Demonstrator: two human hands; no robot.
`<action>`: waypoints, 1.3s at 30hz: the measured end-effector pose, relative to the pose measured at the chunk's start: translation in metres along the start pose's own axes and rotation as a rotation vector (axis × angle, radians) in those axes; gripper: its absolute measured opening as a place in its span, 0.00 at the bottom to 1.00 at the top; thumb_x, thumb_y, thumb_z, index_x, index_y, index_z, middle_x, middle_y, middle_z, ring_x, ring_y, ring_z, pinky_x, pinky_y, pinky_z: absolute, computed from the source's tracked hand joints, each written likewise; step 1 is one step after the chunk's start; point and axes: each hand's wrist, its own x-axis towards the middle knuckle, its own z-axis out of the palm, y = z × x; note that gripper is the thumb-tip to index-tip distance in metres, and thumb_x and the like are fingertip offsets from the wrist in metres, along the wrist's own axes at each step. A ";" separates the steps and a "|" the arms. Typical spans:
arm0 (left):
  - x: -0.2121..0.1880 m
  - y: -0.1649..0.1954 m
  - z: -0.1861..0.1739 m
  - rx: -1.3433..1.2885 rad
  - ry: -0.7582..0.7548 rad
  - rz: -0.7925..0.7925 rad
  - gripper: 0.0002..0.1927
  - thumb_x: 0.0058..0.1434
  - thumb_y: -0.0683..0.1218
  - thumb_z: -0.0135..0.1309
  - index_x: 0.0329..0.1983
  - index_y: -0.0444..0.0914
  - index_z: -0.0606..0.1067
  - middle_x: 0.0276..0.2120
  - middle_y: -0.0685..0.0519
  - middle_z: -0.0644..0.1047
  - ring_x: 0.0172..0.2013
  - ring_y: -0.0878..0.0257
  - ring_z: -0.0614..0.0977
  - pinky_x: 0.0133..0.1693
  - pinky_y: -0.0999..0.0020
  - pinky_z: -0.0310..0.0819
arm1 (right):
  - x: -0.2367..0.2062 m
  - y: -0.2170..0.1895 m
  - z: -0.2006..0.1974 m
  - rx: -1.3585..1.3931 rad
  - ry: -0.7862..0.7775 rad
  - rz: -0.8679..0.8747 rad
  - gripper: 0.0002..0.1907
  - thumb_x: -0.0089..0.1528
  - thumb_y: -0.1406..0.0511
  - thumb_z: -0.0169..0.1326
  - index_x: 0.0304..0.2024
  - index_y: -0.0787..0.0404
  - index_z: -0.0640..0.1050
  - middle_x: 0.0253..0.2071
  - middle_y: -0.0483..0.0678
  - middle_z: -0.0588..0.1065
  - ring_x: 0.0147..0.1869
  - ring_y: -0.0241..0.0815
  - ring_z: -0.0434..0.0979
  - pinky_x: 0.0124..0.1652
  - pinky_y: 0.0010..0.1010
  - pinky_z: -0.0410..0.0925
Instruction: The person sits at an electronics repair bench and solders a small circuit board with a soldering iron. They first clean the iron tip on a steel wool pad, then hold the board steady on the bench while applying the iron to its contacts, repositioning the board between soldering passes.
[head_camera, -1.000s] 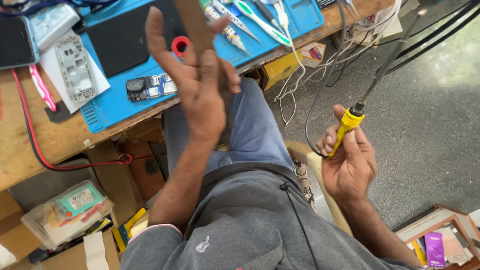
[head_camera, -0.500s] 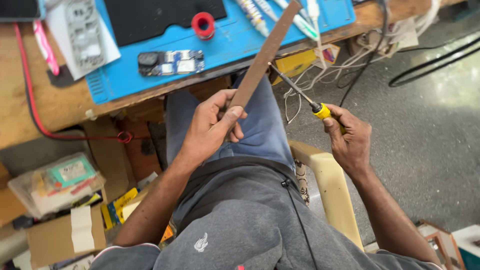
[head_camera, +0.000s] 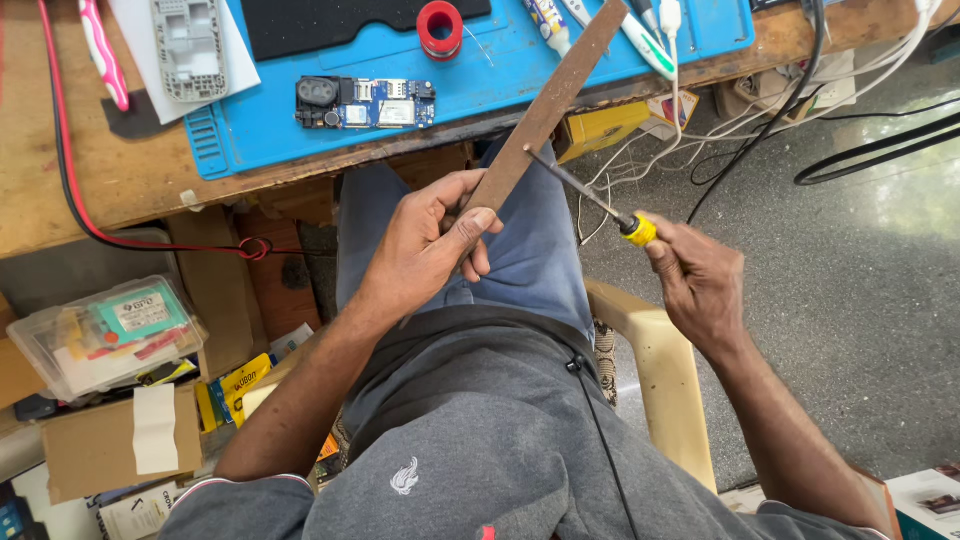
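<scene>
My left hand (head_camera: 430, 245) grips the lower end of a long, flat brown strip (head_camera: 555, 100) that slants up to the right over my lap. My right hand (head_camera: 695, 285) holds a screwdriver (head_camera: 600, 205) by its yellow handle. The thin metal shaft points up-left and its tip touches the edge of the strip at about mid-length. Both hands are over my blue trousers, just in front of the wooden bench (head_camera: 110, 180).
A blue work mat (head_camera: 500, 70) on the bench carries a bare phone circuit board (head_camera: 365, 102), a red tape roll (head_camera: 440, 25) and several tools. White and black cables (head_camera: 760, 110) hang at the right. A clear plastic box (head_camera: 105, 335) and cardboard boxes sit under the bench at left.
My left hand lowered the brown strip from upright over the bench to a slant above my lap. My right hand swung the screwdriver in from the far right until its tip met the strip.
</scene>
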 end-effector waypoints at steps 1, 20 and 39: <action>0.000 0.001 0.000 0.000 0.003 -0.010 0.22 0.72 0.43 0.48 0.67 0.31 0.69 0.37 0.52 0.78 0.26 0.71 0.80 0.26 0.76 0.77 | 0.001 0.004 0.000 -0.046 -0.037 -0.018 0.13 0.72 0.64 0.53 0.57 0.58 0.82 0.28 0.43 0.76 0.22 0.33 0.67 0.18 0.27 0.63; 0.000 0.016 -0.010 -0.097 -0.075 -0.004 0.24 0.74 0.45 0.46 0.69 0.29 0.67 0.38 0.50 0.77 0.24 0.71 0.78 0.24 0.75 0.74 | 0.000 0.007 0.005 -0.288 0.244 -0.536 0.16 0.70 0.65 0.67 0.59 0.61 0.81 0.28 0.44 0.75 0.28 0.33 0.70 0.27 0.29 0.66; -0.002 0.015 -0.021 -0.069 -0.116 -0.061 0.22 0.73 0.45 0.46 0.66 0.30 0.70 0.36 0.51 0.78 0.23 0.72 0.77 0.24 0.77 0.72 | -0.015 -0.013 0.015 -0.250 0.284 -0.576 0.14 0.66 0.73 0.69 0.54 0.65 0.82 0.28 0.48 0.75 0.28 0.37 0.73 0.27 0.33 0.67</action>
